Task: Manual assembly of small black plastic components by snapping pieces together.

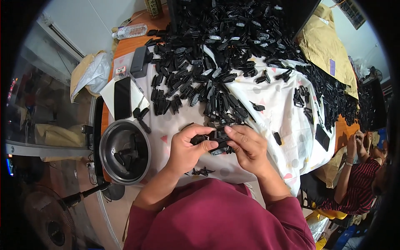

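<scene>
Close in front of me, both hands meet over the near edge of the cloth-covered table. My left hand (186, 148) pinches a small black plastic part (219, 134) between thumb and forefinger. On the part's other side, my right hand (250, 151) grips it with thumb and fingers. The fingers hide much of its shape. Just beyond them a great heap of similar black plastic parts (200, 73) spreads back over the table. Several thin dark pieces (203, 171) lie on the cloth below my hands.
A steel bowl (104, 163) with some black parts stands at the left. Behind it are a phone (122, 99), a dark grey box (139, 61) and a clear bottle (132, 31). Brown paper (323, 46) lies at the far right. Another person (354, 183) sits at the right; a fan (52, 216) stands lower left.
</scene>
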`<act>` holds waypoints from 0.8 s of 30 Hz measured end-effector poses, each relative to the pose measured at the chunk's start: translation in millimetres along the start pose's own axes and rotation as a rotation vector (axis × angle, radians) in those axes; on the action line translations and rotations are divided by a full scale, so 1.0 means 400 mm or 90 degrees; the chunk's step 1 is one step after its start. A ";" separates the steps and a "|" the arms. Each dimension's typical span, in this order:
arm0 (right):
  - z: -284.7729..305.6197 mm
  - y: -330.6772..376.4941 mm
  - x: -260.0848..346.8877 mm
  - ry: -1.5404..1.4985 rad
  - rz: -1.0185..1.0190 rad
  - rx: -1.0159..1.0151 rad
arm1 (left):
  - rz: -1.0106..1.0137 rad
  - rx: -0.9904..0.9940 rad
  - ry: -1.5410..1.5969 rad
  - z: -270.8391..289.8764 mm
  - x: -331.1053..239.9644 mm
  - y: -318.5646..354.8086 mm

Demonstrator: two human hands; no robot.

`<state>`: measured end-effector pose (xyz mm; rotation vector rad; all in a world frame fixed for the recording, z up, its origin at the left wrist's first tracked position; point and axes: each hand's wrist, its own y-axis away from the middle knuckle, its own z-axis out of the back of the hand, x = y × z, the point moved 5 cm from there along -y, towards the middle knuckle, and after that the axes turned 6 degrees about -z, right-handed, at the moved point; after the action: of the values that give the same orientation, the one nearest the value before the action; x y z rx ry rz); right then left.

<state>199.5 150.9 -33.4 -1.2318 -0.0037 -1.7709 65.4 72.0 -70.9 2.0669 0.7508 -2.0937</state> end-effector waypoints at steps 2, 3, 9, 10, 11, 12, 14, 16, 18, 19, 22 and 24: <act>-0.004 0.006 -0.006 -0.016 -0.035 -0.032 | 0.097 -0.062 0.146 -0.006 0.023 0.011; -0.006 0.010 -0.008 -0.015 -0.035 -0.033 | 0.096 -0.061 0.146 -0.007 0.025 0.011; 0.005 0.017 0.005 0.119 0.017 0.051 | -0.133 0.049 -0.222 0.002 -0.032 -0.003; 0.003 0.019 0.007 0.112 0.024 0.063 | -0.131 0.070 -0.200 0.001 -0.029 -0.003; -0.001 0.022 0.009 0.106 0.032 0.074 | -0.130 0.092 -0.178 -0.001 -0.024 -0.002; -0.006 0.024 0.018 0.105 0.035 0.077 | -0.061 0.041 -0.066 0.003 0.016 0.012; -0.016 0.027 0.028 0.193 0.042 0.002 | 0.086 -0.010 0.163 -0.015 0.061 0.030; -0.034 0.040 0.021 0.202 0.034 -0.017 | 0.227 -0.075 0.390 -0.048 0.106 0.062; -0.045 0.054 0.011 0.215 0.023 -0.056 | 0.206 -0.083 0.353 -0.052 0.097 0.059; -0.055 0.063 0.007 0.215 0.021 -0.055 | 0.186 -0.089 0.318 -0.054 0.087 0.057; -0.076 0.075 -0.015 0.056 -0.062 -0.047 | 0.188 -0.125 0.314 -0.052 0.096 0.063; -0.094 0.101 -0.066 -0.171 -0.279 -0.017 | 0.218 -0.127 0.372 -0.052 0.102 0.079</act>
<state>201.0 128.7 -90.2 -1.5684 -0.4354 -1.9586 94.5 63.8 -117.9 2.4888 0.5702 -1.1951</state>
